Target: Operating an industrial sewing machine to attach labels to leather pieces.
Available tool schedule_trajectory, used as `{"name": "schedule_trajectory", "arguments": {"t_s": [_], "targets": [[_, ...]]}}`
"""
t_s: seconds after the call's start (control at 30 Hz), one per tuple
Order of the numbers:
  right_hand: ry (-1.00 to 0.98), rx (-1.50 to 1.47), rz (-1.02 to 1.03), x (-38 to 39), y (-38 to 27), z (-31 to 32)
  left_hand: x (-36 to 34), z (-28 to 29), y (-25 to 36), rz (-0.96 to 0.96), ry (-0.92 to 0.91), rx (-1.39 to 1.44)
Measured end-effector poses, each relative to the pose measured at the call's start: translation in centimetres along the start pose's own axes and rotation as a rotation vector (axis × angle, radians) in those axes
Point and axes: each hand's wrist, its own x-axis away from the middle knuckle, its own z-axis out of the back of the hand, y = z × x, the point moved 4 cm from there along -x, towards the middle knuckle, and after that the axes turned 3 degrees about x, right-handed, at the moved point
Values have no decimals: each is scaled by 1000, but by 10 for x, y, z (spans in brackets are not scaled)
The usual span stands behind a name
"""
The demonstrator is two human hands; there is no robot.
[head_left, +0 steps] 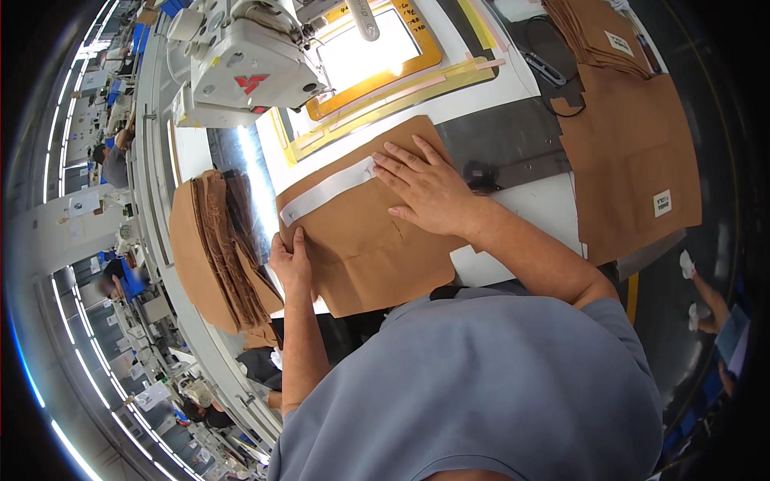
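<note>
A brown fabric panel lies in front of me, with a white strip running slantwise across its upper part. My left hand pinches the panel's left edge just below the strip's left end, thumb on top. Flat on the panel rests my right hand, fingers spread, its fingertips at the strip's right end. Beyond the panel sits a yellow-edged template on the white work surface. The white sewing machine head stands over the template's left side.
To the left is a thick stack of brown fabric pieces. Another brown panel with a white label hangs over the table's right side, below folded brown pieces. A grey-black hand tool lies near them. Other people work in the background.
</note>
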Motion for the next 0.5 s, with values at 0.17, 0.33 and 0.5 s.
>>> {"name": "schedule_trajectory", "arguments": {"t_s": [0.17, 0.33, 0.5], "targets": [[146, -217, 5, 0, -4, 3, -19, 31, -3, -48, 56, -48], [276, -298, -37, -4, 22, 17, -51, 95, -13, -154, 243, -282], [361, -442, -77, 1, 39, 18, -65, 96, 18, -247, 619, -745]]}}
